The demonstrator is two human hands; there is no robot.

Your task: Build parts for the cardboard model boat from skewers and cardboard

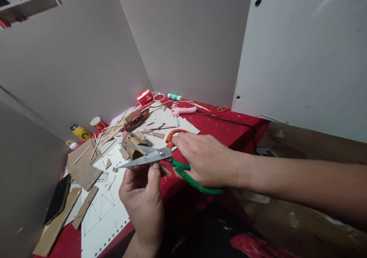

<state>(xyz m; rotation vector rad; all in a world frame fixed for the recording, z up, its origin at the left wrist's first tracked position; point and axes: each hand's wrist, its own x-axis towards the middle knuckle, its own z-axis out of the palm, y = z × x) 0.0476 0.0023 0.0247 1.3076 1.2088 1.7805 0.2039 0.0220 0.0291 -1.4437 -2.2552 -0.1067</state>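
My right hand (205, 158) grips a pair of scissors (155, 155) with one orange and one green handle; the steel blades are parted and point left. My left hand (143, 197) is raised just under the blades, with fingertips pinched on a small piece that I cannot make out. Behind the blades lies a small cardboard model (132, 140) on white paper (106, 212) with pencilled triangle lines.
The red table (226, 130) holds a bundle of thin wooden sticks (113, 130), cardboard strips (83, 172), a pink glue gun (183, 111) with a black cord, a red box (144, 96), a glue stick (174, 96), a paper cup (97, 123) and a yellow bottle (80, 132). Walls close in behind and left.
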